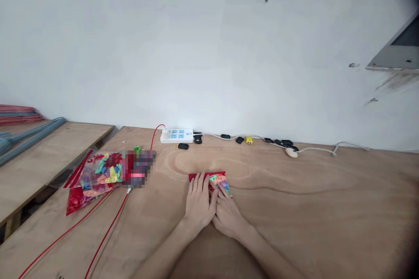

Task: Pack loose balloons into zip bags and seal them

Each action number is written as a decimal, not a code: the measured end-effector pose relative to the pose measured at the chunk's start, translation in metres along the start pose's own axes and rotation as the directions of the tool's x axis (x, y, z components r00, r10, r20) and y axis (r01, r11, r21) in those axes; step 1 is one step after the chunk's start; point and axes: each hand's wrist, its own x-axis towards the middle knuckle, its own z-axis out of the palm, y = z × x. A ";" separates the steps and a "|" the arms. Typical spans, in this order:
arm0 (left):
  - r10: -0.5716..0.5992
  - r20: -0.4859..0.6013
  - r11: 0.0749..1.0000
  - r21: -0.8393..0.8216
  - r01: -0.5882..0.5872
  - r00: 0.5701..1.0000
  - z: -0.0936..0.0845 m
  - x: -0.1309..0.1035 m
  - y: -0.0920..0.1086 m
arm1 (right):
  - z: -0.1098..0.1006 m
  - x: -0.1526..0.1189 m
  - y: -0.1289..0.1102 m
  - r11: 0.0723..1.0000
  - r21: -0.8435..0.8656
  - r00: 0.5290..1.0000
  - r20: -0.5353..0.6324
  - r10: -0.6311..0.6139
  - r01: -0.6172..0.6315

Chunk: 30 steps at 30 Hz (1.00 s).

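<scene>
A small clear plastic bag point(218, 179) with red edging lies flat on the wooden table, and colourful pieces that look like balloons show through it. My left hand point(198, 200) rests palm down over its left part with the fingers stretched out. Beside it, my right hand point(225, 209) presses on the bag's lower right part, its fingers extended and angled up to the left. The two hands touch at the thumbs. Much of the bag is hidden beneath them.
Similar bags point(104, 170) lie in a pile at the left, next to a blurred-out device with a red cable point(108, 231). A white power strip point(177, 135), several small black objects, a yellow plug point(249, 140) and a white mouse-like object point(291, 152) line the wall.
</scene>
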 end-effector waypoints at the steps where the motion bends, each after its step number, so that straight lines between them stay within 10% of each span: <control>1: -0.011 -0.001 1.000 0.017 0.011 1.000 0.005 0.001 0.000 | 0.001 0.000 0.001 1.000 -0.010 1.000 0.001 0.000 0.000; 14: 0.004 0.008 0.989 0.146 -0.005 1.000 0.027 0.003 -0.020 | 0.037 0.012 0.013 0.938 -0.134 0.940 -0.168 0.297 -0.320; 30: -0.007 0.052 0.988 0.156 -0.001 0.999 0.056 0.071 -0.034 | 0.027 0.060 0.063 0.825 -0.064 0.818 -0.196 0.541 -0.561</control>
